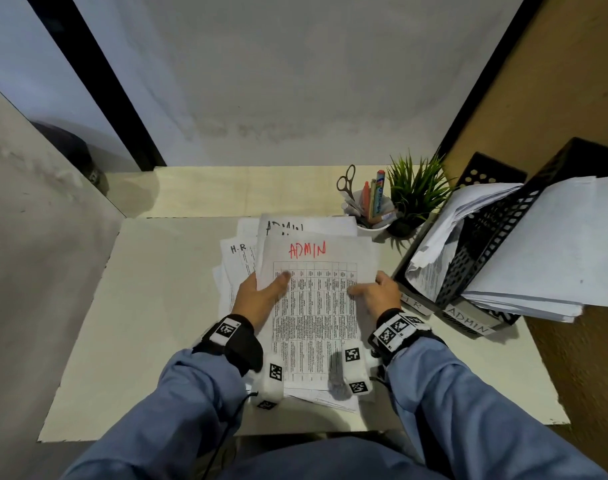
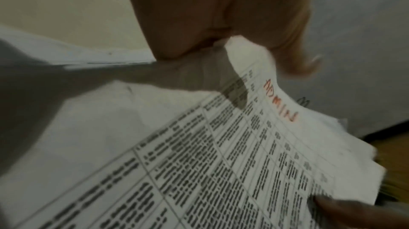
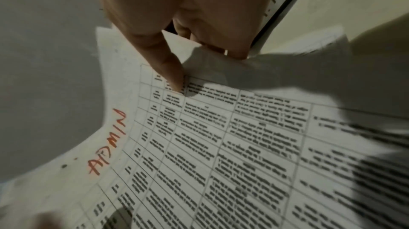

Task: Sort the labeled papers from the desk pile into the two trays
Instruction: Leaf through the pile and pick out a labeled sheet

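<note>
A printed sheet marked ADMIN in red (image 1: 313,306) (image 2: 243,154) (image 3: 221,145) is held a little above the desk pile (image 1: 240,265). My left hand (image 1: 261,292) (image 2: 221,22) pinches its left edge, thumb on top. My right hand (image 1: 378,292) (image 3: 177,22) pinches its right edge, thumb on the printed table. Under it lie a sheet marked H.R (image 1: 238,258) and another ADMIN sheet (image 1: 295,225). Two black mesh trays stand at the right: the one labelled H R (image 1: 482,216) on the left, the one labelled ADMIN (image 1: 545,188) on the right, both holding papers.
A white cup of pens and scissors (image 1: 368,202) and a small potted plant (image 1: 416,192) stand behind the pile, left of the trays. The white desk (image 1: 139,323) ends at a wall behind and a partition on the left.
</note>
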Demonstrator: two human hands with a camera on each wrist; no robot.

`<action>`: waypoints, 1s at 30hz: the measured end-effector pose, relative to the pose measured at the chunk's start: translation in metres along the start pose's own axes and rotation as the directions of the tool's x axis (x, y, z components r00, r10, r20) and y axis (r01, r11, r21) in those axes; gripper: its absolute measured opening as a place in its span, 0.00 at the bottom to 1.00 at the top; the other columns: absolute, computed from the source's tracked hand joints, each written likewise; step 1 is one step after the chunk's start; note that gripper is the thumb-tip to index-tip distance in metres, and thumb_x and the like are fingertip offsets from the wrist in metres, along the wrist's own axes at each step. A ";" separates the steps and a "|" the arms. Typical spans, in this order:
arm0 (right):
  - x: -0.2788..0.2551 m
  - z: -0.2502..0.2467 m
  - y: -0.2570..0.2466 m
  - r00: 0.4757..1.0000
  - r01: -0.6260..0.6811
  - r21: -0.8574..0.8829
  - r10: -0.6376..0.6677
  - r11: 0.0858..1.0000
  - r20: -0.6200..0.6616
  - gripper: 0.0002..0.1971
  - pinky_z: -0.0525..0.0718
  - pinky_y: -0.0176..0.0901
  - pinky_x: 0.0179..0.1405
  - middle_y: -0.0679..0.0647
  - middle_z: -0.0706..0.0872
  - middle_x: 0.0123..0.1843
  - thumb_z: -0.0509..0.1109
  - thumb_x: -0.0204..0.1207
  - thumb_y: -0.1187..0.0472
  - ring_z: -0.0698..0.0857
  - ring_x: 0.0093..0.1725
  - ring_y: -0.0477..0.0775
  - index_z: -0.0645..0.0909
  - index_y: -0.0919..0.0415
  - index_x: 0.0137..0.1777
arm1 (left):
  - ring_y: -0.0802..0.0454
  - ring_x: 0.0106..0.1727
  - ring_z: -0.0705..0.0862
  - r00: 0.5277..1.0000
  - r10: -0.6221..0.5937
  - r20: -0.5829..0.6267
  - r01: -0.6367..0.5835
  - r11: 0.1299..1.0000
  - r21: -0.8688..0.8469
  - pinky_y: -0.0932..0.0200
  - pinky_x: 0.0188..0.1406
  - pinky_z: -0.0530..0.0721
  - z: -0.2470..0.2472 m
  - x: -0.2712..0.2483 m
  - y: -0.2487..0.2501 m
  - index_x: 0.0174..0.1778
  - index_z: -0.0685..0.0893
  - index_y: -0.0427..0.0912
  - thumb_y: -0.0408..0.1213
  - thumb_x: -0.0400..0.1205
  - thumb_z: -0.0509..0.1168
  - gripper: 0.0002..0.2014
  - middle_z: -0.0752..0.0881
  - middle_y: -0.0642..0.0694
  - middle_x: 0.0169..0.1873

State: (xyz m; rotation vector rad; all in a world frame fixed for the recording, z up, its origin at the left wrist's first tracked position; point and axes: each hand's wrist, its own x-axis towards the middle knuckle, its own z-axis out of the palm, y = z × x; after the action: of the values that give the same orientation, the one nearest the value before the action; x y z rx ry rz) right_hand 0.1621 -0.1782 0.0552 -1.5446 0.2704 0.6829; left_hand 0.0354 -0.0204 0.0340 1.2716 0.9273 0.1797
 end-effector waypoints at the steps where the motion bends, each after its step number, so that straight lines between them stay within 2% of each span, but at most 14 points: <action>1: -0.001 0.002 -0.002 1.000 0.002 0.021 -0.003 1.000 0.021 0.18 0.82 0.37 0.30 0.62 0.86 0.45 0.63 0.66 0.87 0.84 0.41 0.58 0.78 0.69 0.50 | 0.43 0.58 0.87 0.999 0.043 -0.015 -0.043 0.999 0.000 0.45 0.63 0.83 0.003 -0.003 0.005 0.61 0.82 0.44 0.45 0.75 0.74 0.20 0.89 0.44 0.54; 4: -0.009 0.009 -0.019 0.989 0.119 0.103 -0.128 0.987 0.080 0.13 0.84 0.36 0.32 0.57 0.85 0.38 0.64 0.68 0.86 0.87 0.41 0.55 0.81 0.72 0.45 | 0.40 0.47 0.89 0.982 0.165 -0.095 -0.168 0.985 -0.023 0.49 0.48 0.89 0.010 -0.015 0.036 0.49 0.85 0.41 0.32 0.77 0.71 0.07 0.90 0.39 0.44; 5: -0.013 0.011 -0.028 0.974 0.205 0.042 -0.208 0.978 0.086 0.09 0.84 0.33 0.31 0.55 0.84 0.36 0.66 0.70 0.83 0.86 0.38 0.51 0.82 0.73 0.46 | 0.46 0.43 0.89 0.966 0.232 -0.116 -0.233 0.972 0.003 0.57 0.40 0.90 0.011 -0.019 0.049 0.46 0.85 0.43 0.31 0.77 0.70 0.05 0.89 0.42 0.41; 7: -0.020 0.015 -0.046 0.908 0.410 -0.080 -0.399 0.908 0.128 0.08 0.84 0.34 0.38 0.51 0.86 0.38 0.70 0.73 0.75 0.86 0.39 0.49 0.83 0.62 0.46 | 0.59 0.36 0.88 0.917 0.380 -0.121 -0.379 0.925 0.032 0.68 0.32 0.85 0.015 -0.030 0.073 0.43 0.84 0.46 0.30 0.77 0.70 0.06 0.88 0.49 0.38; 9: -0.031 0.018 -0.062 0.827 0.555 -0.034 -0.546 0.831 0.137 0.13 0.83 0.31 0.41 0.49 0.86 0.42 0.72 0.72 0.73 0.86 0.42 0.42 0.80 0.51 0.45 | 0.68 0.36 0.87 0.859 0.495 -0.129 -0.495 0.868 0.031 0.71 0.34 0.84 0.015 -0.038 0.090 0.44 0.83 0.49 0.29 0.77 0.71 0.09 0.87 0.53 0.38; 11: -0.039 0.021 -0.069 0.780 0.621 0.044 -0.622 0.783 0.068 0.17 0.82 0.27 0.40 0.47 0.85 0.42 0.73 0.71 0.74 0.85 0.40 0.34 0.78 0.49 0.45 | 0.71 0.40 0.86 0.812 0.569 -0.129 -0.566 0.822 0.065 0.73 0.39 0.84 0.014 -0.044 0.098 0.49 0.82 0.50 0.29 0.77 0.70 0.11 0.87 0.55 0.42; 13: -0.041 0.021 -0.061 0.793 0.606 0.064 -0.608 0.793 0.029 0.16 0.83 0.26 0.39 0.47 0.86 0.44 0.72 0.72 0.73 0.86 0.40 0.34 0.79 0.49 0.47 | 0.73 0.41 0.85 0.806 0.582 -0.109 -0.572 0.813 0.110 0.74 0.41 0.83 0.013 -0.043 0.090 0.51 0.81 0.50 0.28 0.78 0.70 0.12 0.85 0.57 0.42; 15: -0.038 0.018 -0.040 0.856 0.511 0.009 -0.510 0.859 0.088 0.14 0.86 0.32 0.40 0.50 0.87 0.45 0.71 0.73 0.72 0.87 0.42 0.40 0.80 0.51 0.49 | 0.73 0.39 0.85 0.870 0.486 -0.084 -0.471 0.869 0.150 0.72 0.42 0.85 0.011 -0.038 0.072 0.49 0.81 0.51 0.30 0.78 0.70 0.11 0.85 0.60 0.41; 17: -0.034 0.016 -0.012 0.919 0.384 -0.168 -0.357 0.908 0.170 0.09 0.88 0.41 0.44 0.51 0.87 0.43 0.71 0.74 0.70 0.87 0.41 0.47 0.81 0.56 0.49 | 0.61 0.41 0.87 0.950 0.308 -0.040 -0.294 0.932 0.211 0.66 0.43 0.85 0.010 -0.032 0.048 0.48 0.81 0.50 0.34 0.79 0.69 0.07 0.86 0.56 0.40; 19: -0.030 0.015 0.006 0.948 0.309 -0.333 -0.260 0.891 0.184 0.05 0.84 0.39 0.35 0.52 0.83 0.34 0.70 0.74 0.69 0.83 0.33 0.51 0.81 0.60 0.42 | 0.51 0.38 0.83 0.984 0.174 -0.024 -0.156 0.929 0.334 0.65 0.38 0.80 0.010 -0.026 0.031 0.44 0.81 0.45 0.37 0.79 0.69 0.03 0.84 0.47 0.39; 21: -0.029 0.016 0.011 0.940 0.334 -0.364 -0.281 0.870 0.192 0.09 0.76 0.37 0.28 0.55 0.77 0.27 0.69 0.74 0.70 0.76 0.26 0.51 0.77 0.64 0.33 | 0.50 0.35 0.81 0.986 0.164 -0.042 -0.135 0.911 0.390 0.64 0.35 0.79 0.010 -0.022 0.027 0.41 0.82 0.41 0.37 0.80 0.68 0.04 0.83 0.43 0.37; 23: -0.029 0.017 0.008 0.941 0.332 -0.310 -0.290 0.891 0.176 0.10 0.78 0.40 0.29 0.58 0.78 0.28 0.67 0.74 0.69 0.77 0.27 0.51 0.77 0.71 0.32 | 0.47 0.37 0.83 0.976 0.206 -0.063 -0.163 0.897 0.410 0.60 0.37 0.81 0.009 -0.020 0.029 0.45 0.83 0.38 0.38 0.80 0.67 0.07 0.84 0.42 0.38; 27: -0.025 0.011 0.015 0.965 0.247 -0.380 -0.191 0.891 0.181 0.09 0.78 0.35 0.26 0.56 0.79 0.30 0.66 0.76 0.71 0.78 0.28 0.51 0.78 0.67 0.34 | 0.42 0.41 0.84 0.988 0.154 -0.003 -0.128 0.828 0.546 0.53 0.43 0.83 0.007 -0.022 0.027 0.44 0.81 0.36 0.37 0.82 0.63 0.07 0.84 0.36 0.39; 30: -0.027 -0.007 0.007 0.981 0.176 -0.371 -0.133 0.912 0.140 0.08 0.82 0.38 0.32 0.57 0.77 0.33 0.68 0.77 0.69 0.79 0.31 0.51 0.75 0.65 0.36 | 0.46 0.36 0.81 0.990 0.127 0.069 -0.144 0.822 0.551 0.59 0.36 0.80 0.013 -0.030 0.040 0.47 0.83 0.30 0.35 0.83 0.62 0.10 0.83 0.35 0.39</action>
State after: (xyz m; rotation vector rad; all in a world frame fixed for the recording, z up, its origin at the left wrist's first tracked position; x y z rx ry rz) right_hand 0.1390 -0.1918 0.0643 -1.8686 -0.0776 0.7216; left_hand 0.0391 -0.0341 0.0832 1.8811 0.8936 -0.0055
